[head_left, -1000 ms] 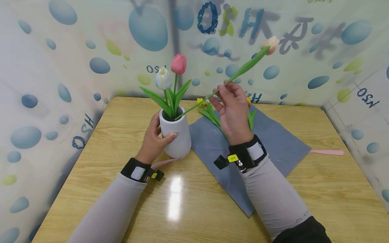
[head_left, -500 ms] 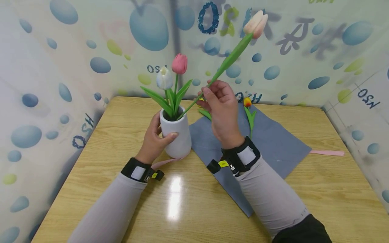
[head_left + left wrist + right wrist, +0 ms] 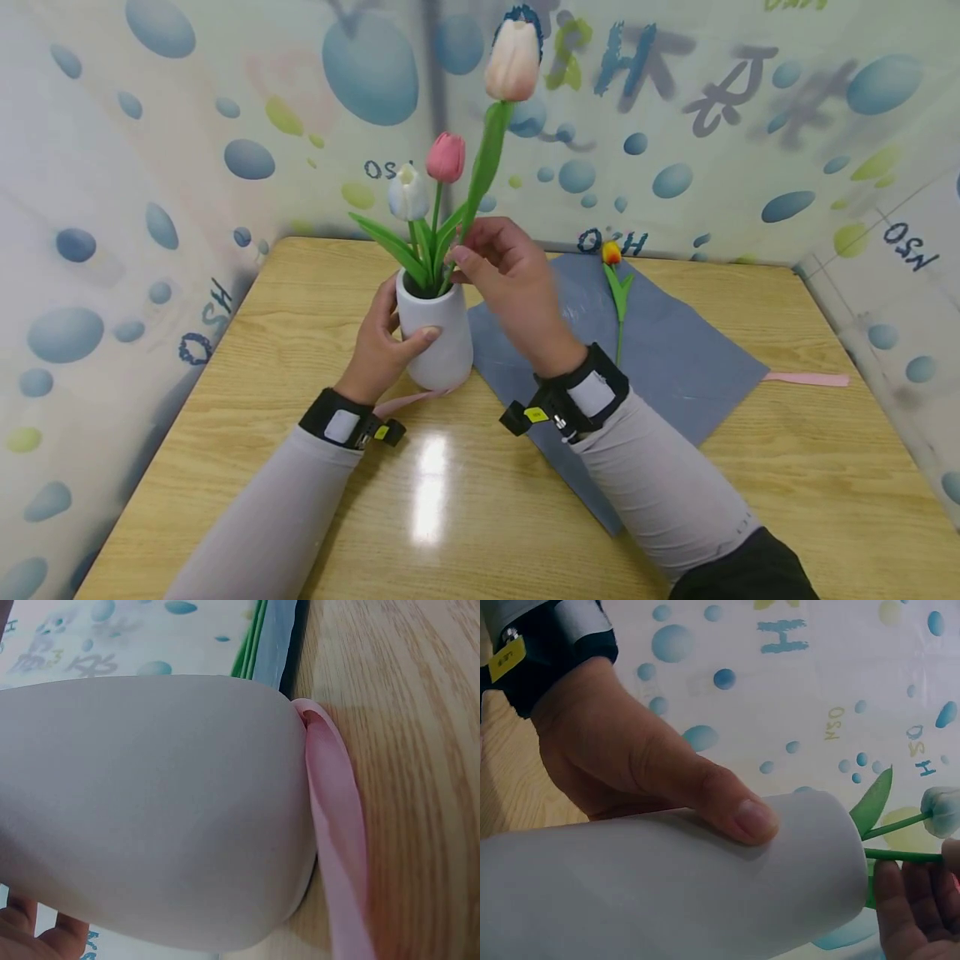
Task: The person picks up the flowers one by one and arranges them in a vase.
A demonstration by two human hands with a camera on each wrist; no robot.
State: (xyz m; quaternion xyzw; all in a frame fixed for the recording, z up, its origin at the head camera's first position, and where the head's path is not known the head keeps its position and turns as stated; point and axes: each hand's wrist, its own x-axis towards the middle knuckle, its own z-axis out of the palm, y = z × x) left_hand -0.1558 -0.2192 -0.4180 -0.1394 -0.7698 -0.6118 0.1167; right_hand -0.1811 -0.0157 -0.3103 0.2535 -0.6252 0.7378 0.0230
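Observation:
A white vase stands on the table, and my left hand grips its left side with the thumb across the front. Inside it are a white-blue tulip and a pink tulip with green leaves. My right hand pinches the stem of a pale peach tulip just above the rim; its lower end is inside the vase mouth. In the right wrist view the right fingertips hold the green stem beside the vase mouth.
A grey-blue wrapping sheet lies right of the vase, with an orange-yellow tulip on it. One pink ribbon runs along the vase base; another pink ribbon end sticks out at the right. A patterned wall backs the table.
My right hand has moved left and down toward the vase rim. The peach tulip has swung from a rightward slant to nearly upright. My left hand and the vase have stayed put.

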